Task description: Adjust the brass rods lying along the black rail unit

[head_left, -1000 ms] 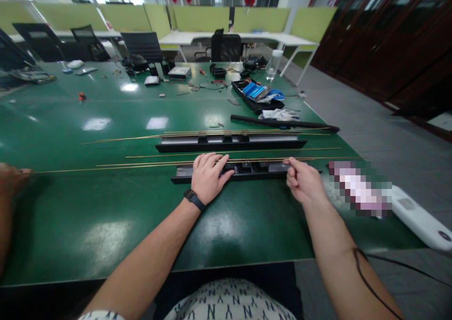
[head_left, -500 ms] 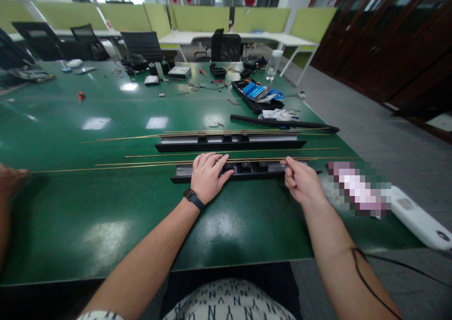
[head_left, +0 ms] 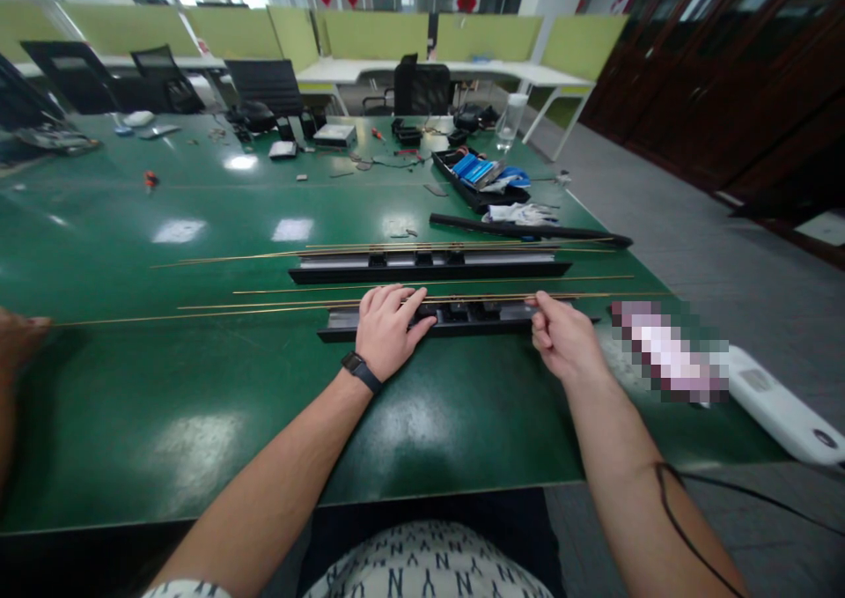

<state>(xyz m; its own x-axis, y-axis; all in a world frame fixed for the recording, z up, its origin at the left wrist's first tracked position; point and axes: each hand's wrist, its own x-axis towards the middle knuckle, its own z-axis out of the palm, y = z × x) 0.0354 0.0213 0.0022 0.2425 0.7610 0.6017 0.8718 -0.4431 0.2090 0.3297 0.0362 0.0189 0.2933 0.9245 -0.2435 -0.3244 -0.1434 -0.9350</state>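
My left hand (head_left: 391,327) lies over the nearer black rail (head_left: 340,335), thumb stretched out and fingers fairly straight across the thin brass-coloured rods (head_left: 264,308). Part of the rail is hidden under it. At the rail's right end, my right hand (head_left: 566,334) is closed in a pinch at the rods; exactly how many rods are between thumb and finger cannot be made out. Dark block-like parts (head_left: 458,310) sit in the rail's channel between my hands. Another person's hand (head_left: 21,338) at the left edge holds the far end of a long rod.
A second black rail (head_left: 429,273) lies beyond, with several rods along it. Farther back are a black tube (head_left: 561,231), gloves (head_left: 521,215) and a black tray (head_left: 485,200). At right are a blurred-out pink item (head_left: 670,351) and a white device (head_left: 779,404).
My two hands keep their places on the rail and rods. The view shifts very slightly; otherwise nothing visibly differs.
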